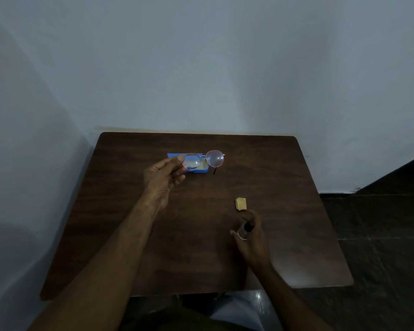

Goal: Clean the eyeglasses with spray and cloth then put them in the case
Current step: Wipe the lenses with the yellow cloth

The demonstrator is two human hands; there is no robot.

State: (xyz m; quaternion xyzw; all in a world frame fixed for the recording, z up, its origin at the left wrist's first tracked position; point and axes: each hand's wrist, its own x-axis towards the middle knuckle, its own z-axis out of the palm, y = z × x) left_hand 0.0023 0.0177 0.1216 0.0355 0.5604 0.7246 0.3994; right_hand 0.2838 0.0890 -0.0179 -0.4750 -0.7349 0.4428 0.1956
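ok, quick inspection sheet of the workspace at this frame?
Surface: dark wooden table.
Job's things: eyeglasses held up in front of the blue case, which lies on the table, apparently open; folded yellow cloth on the table.
Clutter: nothing seen.
Hands: left hand pinches the eyeglasses at one lens rim; right hand grips the spray bottle low over the table.
Cables: nothing seen.
Surroundings: pale wall behind, dark tiled floor at right; dim light.
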